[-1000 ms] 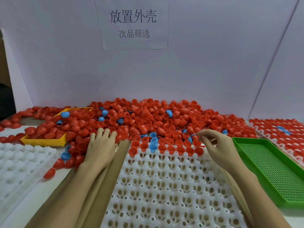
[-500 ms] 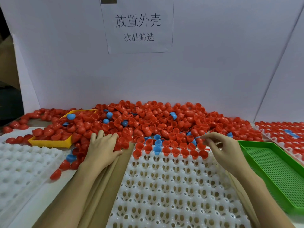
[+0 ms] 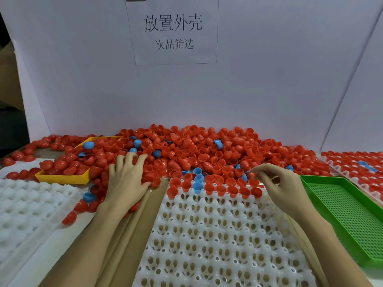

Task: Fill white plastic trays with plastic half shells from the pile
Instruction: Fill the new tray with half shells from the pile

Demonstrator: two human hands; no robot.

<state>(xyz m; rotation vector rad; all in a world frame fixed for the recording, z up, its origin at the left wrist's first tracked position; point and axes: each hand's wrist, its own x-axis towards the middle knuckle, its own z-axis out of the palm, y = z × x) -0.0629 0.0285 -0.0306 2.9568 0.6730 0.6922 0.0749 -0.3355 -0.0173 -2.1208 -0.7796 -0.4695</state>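
Note:
A wide pile of red half shells [image 3: 207,150], with a few blue ones mixed in, lies along the back wall. In front of it sits a white plastic tray [image 3: 217,235]; only its far rows hold shells, red with two or three blue. My left hand [image 3: 126,179] rests palm down on the pile's near left edge, fingers spread over red shells. My right hand [image 3: 279,183] hovers at the tray's far right corner, fingers curled, thumb and fingertips pinching a red half shell [image 3: 253,180].
A yellow tray [image 3: 62,179] is half buried in shells at left. An empty white tray [image 3: 31,204] lies at near left. A green perforated tray [image 3: 342,214] is at right, with a shell-filled tray [image 3: 356,168] behind it. A cardboard strip [image 3: 145,214] runs beside the middle tray.
My left hand's fingers have spread and reached slightly further into the pile. My right hand stays at the tray's far right corner. The view has tilted a little.

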